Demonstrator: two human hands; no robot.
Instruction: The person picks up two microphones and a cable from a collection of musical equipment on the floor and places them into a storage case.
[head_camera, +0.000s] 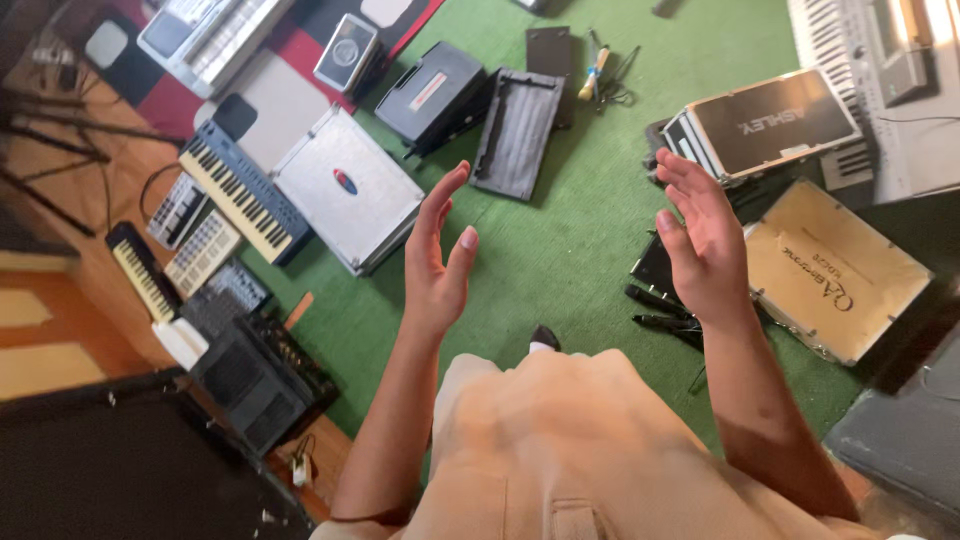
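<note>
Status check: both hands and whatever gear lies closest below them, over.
Left hand open, empty, raised. Right hand open, empty, palms facing. Nearest gear: silver flat metal case beside left, black cables under right. Green carpet between.

Green carpet (560, 250), silver case (345, 190), tan case (835, 270).

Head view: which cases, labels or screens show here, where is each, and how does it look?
Silver case: left of the left hand, square, with a small red-and-blue oval badge.
Black case: top centre, with a pale strip label.
Black-topped case: above the right hand, metal-edged, with white lettering.
Tan case: right of the right hand, flat, with dark lettering.
No lit screen shows.
</note>
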